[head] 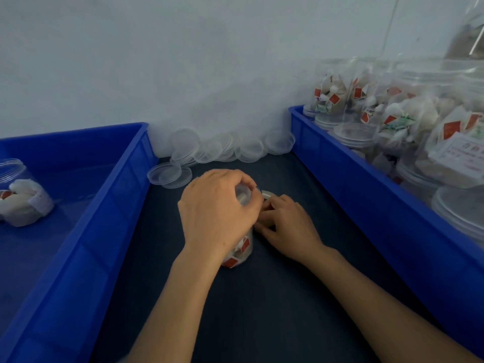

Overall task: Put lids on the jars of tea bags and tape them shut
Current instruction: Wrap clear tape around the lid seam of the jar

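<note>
My left hand grips the clear, round plastic jar of red-tagged tea bags; my right hand pinches a glossy tape roll.

One view only: a wide-angle camera worn on the head. It faces forward and steeply down over the dark table toward the white wall, at close range. Both forearms enter from the bottom edge. The left hand, gripping a jar, and the right hand, curled at a tape roll, sit at frame centre. The left blue bin and right blue bin close the sides.
</note>
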### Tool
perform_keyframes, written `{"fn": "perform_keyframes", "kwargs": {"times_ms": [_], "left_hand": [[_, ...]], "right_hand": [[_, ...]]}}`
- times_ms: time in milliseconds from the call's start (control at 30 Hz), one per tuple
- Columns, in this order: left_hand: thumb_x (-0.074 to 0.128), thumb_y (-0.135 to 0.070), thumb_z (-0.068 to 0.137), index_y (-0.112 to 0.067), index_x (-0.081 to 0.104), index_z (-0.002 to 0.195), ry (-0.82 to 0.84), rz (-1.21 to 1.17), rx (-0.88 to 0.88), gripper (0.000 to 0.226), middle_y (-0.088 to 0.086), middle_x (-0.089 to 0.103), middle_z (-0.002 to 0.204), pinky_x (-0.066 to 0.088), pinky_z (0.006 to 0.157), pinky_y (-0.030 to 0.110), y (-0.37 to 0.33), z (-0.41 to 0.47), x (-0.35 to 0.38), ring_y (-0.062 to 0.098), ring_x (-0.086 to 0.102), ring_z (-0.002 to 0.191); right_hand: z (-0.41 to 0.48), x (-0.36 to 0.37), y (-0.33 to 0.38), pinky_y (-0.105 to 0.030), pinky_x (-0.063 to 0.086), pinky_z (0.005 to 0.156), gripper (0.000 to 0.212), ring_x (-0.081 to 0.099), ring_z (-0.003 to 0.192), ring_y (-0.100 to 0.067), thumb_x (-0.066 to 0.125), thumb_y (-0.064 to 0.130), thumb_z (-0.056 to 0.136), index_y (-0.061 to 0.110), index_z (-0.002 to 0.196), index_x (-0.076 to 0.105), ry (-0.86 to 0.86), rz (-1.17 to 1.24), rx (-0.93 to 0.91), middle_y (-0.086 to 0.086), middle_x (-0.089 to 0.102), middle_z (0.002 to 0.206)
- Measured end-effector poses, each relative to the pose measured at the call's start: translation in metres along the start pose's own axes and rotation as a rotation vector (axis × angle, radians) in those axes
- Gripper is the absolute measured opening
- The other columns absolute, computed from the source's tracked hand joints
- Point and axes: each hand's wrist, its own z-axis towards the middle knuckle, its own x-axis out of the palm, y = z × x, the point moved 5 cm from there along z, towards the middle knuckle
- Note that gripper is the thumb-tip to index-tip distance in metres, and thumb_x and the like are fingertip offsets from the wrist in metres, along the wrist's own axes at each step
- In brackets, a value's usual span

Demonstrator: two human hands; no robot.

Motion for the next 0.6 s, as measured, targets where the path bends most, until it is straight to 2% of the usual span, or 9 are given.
{"fn": "perform_keyframes", "kwargs": {"times_ms": [67,133,167,233,300,367,433,500,600], "left_hand": [[0.06,-0.044,0.082,-0.038,0.069,0.096,-0.04,-0.129,-0.019,0.018,-0.024,0.064,0.117,0.042,0.09,0.022,0.004,-0.003,-0.004,-0.004,0.052,0.115],[0.063,-0.038,0.082,-0.036,0.069,0.1,-0.076,-0.265,-0.047,0.019,-0.023,0.063,0.121,0.04,0.093,0.019,0.011,-0.006,-0.005,-0.004,0.052,0.117],[0.064,-0.033,0.084,-0.032,0.069,0.101,-0.101,-0.33,-0.059,0.018,-0.021,0.063,0.12,0.042,0.094,0.018,0.015,-0.009,-0.004,-0.003,0.054,0.116],[0.063,-0.025,0.087,-0.023,0.068,0.102,-0.158,-0.469,-0.086,0.016,-0.016,0.064,0.116,0.045,0.094,0.017,0.024,-0.015,-0.002,-0.001,0.057,0.114],[0.06,-0.022,0.094,-0.02,0.066,0.104,-0.186,-0.653,-0.153,0.011,-0.013,0.065,0.113,0.05,0.091,0.019,0.035,-0.022,0.005,0.001,0.061,0.111],[0.053,-0.029,0.098,-0.021,0.062,0.107,-0.217,-0.847,-0.235,0.015,-0.013,0.066,0.109,0.053,0.081,0.018,0.042,-0.03,0.013,0.004,0.064,0.103],[0.041,-0.038,0.101,-0.022,0.059,0.111,-0.26,-0.959,-0.3,0.026,-0.01,0.067,0.105,0.052,0.074,0.015,0.045,-0.038,0.019,0.007,0.066,0.096],[0.033,-0.049,0.101,-0.026,0.062,0.114,-0.257,-1.05,-0.4,0.039,-0.008,0.07,0.105,0.053,0.073,0.015,0.05,-0.042,0.025,0.008,0.069,0.095],[0.032,-0.069,0.091,-0.032,0.069,0.114,-0.19,-1.14,-0.586,0.057,-0.005,0.075,0.105,0.055,0.076,0.026,0.059,-0.044,0.035,0.011,0.072,0.097]], "right_hand": [[-0.001,0.001,0.001,-0.035,0.042,0.089,0.026,0.047,0.108,-0.012,0.05,0.037,0.102,0.035,0.117,0.071,0.007,0.003,0.023,0.011,0.058,0.118],[-0.001,-0.006,0.004,-0.034,0.039,0.093,0.038,0.049,0.114,-0.011,0.035,0.037,0.104,0.03,0.12,0.068,-0.096,0.003,0.057,0.011,0.059,0.122],[-0.003,-0.012,0.007,-0.035,0.039,0.094,0.044,0.052,0.115,-0.01,0.028,0.039,0.105,0.027,0.123,0.067,-0.195,0.078,0.068,0.011,0.06,0.122],[-0.008,-0.023,0.016,-0.036,0.044,0.098,0.052,0.056,0.117,-0.006,0.024,0.047,0.105,0.023,0.135,0.06,-0.358,0.422,0.01,0.011,0.063,0.125],[-0.012,-0.021,0.031,-0.036,0.047,0.103,0.06,0.056,0.126,-0.012,0.032,0.054,0.103,0.018,0.149,0.044,-0.317,0.71,-0.099,0.007,0.058,0.136],[-0.015,-0.007,0.049,-0.034,0.043,0.111,0.074,0.048,0.137,-0.011,0.05,0.051,0.098,0.018,0.158,0.023,-0.163,0.783,-0.153,0.011,0.048,0.149],[-0.015,0.006,0.059,-0.025,0.036,0.115,0.095,0.04,0.142,-0.003,0.066,0.048,0.091,0.025,0.16,0.005,-0.046,0.797,-0.148,0.022,0.038,0.153],[-0.014,0.01,0.06,-0.018,0.033,0.114,0.105,0.038,0.141,0.002,0.073,0.048,0.087,0.031,0.158,-0.002,-0.024,0.779,-0.135,0.03,0.034,0.152],[-0.012,0.01,0.056,-0.014,0.033,0.112,0.11,0.038,0.14,0.004,0.077,0.044,0.085,0.036,0.158,-0.005,-0.016,0.756,-0.134,0.034,0.033,0.15]]}}
